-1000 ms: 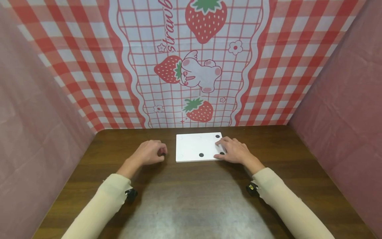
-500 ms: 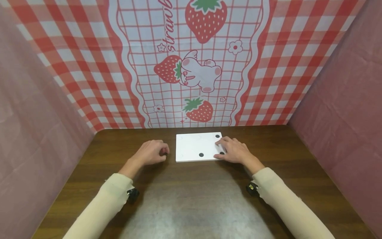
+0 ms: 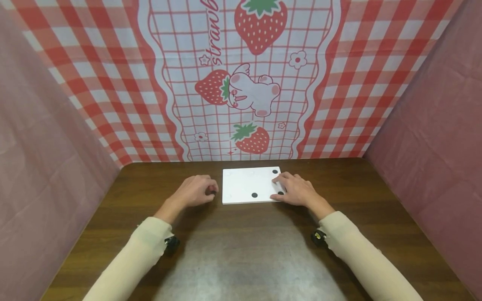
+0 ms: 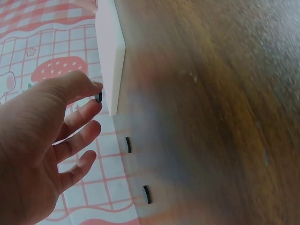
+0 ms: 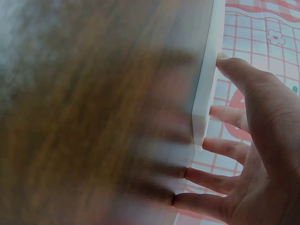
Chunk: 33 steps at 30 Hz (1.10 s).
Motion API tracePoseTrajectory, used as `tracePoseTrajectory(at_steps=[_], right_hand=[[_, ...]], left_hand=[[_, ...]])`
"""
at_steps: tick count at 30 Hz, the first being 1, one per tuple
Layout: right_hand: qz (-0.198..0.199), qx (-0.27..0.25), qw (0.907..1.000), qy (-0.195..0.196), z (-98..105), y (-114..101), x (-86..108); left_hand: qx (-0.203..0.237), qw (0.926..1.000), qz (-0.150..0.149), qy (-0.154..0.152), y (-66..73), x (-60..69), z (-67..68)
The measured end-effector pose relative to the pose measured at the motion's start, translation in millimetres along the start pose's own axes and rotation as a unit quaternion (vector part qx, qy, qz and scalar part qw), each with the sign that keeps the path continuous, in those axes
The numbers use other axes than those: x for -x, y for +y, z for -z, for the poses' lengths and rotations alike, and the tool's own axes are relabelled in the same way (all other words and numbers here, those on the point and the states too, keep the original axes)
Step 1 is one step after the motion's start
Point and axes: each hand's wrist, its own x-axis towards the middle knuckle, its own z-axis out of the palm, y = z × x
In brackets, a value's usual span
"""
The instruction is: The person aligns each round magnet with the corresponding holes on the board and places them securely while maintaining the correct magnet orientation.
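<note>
A white rectangular board [image 3: 244, 184] lies flat near the back of the table. Three small black discs sit on its right part: a back-corner disc [image 3: 275, 172], a front-edge disc [image 3: 254, 195], and one partly covered by my right hand. Just left of the board, my left hand [image 3: 196, 191] pinches another black disc [image 4: 98, 97] between thumb and forefinger. Two more discs, a nearer disc [image 4: 128, 145] and a farther disc [image 4: 147, 194], are on the table by that hand in the left wrist view. My right hand [image 3: 297, 190] rests with spread fingers on the board's right end.
The brown wooden table [image 3: 233, 251] extends toward me. Directly behind the board rises a strawberry-print cloth [image 3: 256, 96]. Pink fabric, the left drape [image 3: 49, 138] and the right drape [image 3: 425, 125], borders both sides.
My left hand has moved slightly right, closer to the board's left edge. The right hand and the board have stayed in place.
</note>
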Motion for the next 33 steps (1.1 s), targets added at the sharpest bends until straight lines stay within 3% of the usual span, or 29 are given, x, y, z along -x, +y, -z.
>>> tracePoseTrajectory(at_steps=[4,5,6,16,25,33], right_hand=[[0.001,-0.001,1.0000,0.001,0,0,0.3],[0.001,-0.001,1.0000,0.001,-1,0,0.3],[0.001,-0.002,1.0000,0.001,-1,1,0.4],[0.002,-0.003,1.0000,0.000,-1,1,0.2],[0.004,-0.003,1.0000,0.001,-1,1,1.0],[0.003,-0.004,1.0000,0.002,1,0,1.1]], left_hand=[[-0.003,1.0000,-0.007,0.005,2.2,-1.7,-1.4],[-0.004,1.0000,-0.006,0.004,2.5,-2.5,-2.4],[-0.011,0.9999,0.008,-0.004,14.3,-1.0,6.7],[-0.020,0.9993,0.024,-0.019,25.8,-9.0,6.3],[-0.024,0.9994,0.014,-0.020,33.1,-15.6,7.1],[0.020,0.9984,0.035,-0.039,34.9,-19.8,7.3]])
